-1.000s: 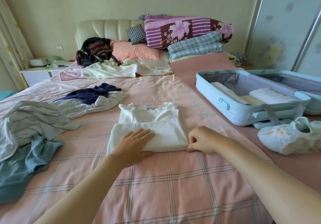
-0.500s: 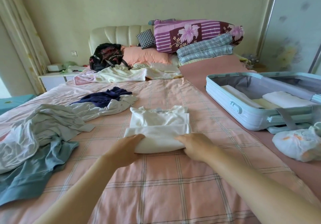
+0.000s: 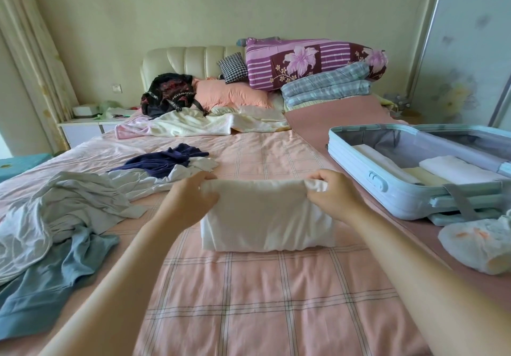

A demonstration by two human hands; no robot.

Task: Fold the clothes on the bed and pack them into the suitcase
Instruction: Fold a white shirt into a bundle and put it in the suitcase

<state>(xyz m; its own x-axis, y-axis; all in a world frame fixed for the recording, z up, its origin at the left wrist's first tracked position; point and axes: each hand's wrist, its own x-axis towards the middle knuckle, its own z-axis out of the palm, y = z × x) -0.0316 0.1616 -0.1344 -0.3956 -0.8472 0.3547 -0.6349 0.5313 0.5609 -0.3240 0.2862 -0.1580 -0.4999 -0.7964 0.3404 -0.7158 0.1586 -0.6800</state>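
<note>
Both arms are stretching forward, left hand (image 3: pixel 190 198) and right hand (image 3: pixel 336 196) each pinching the white garment's (image 3: pixel 265 223) upper corners.

Soft, even daylight, probably coming from the left by the curtain (image 3: pixel 26 59). Shadows on the bed (image 3: pixel 249 308) are faint. The lower edge is slightly blurred; the wide lens bends the wardrobe (image 3: pixel 467 59) frame.

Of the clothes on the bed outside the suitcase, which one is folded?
The white garment, gripped at its top edge by the left hand and the right hand. The navy garment, grey garment and blue garment lie crumpled.
</note>
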